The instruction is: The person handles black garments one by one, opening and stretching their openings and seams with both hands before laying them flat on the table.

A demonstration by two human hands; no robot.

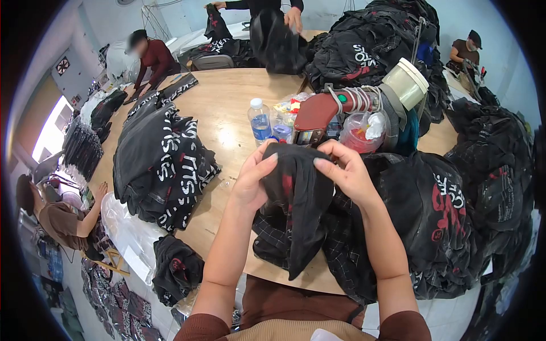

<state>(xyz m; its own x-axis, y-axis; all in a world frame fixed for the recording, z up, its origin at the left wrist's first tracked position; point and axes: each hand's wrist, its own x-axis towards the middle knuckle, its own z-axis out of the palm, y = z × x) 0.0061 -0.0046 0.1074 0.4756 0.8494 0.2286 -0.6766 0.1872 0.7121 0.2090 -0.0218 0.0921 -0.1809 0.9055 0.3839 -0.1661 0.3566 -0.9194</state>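
A black garment (310,199) with a red print and a grid-patterned part hangs between my two hands over the front edge of the table. My left hand (256,176) pinches its upper left edge, thumb on top. On the upper right edge, my right hand (345,170) grips the same cloth between thumb and fingers. Folds hide most of the garment's shape, so its exact kind does not show. Just right of it lies a pile of black printed garments (418,199).
A stack of folded black garments (165,153) stands left on the wooden table (227,113). Ahead are a water bottle (260,122), a red cutting machine (318,111), a plastic cup (361,133) and a white bucket (406,82). A large garment heap (364,45) rises behind. Several people work around.
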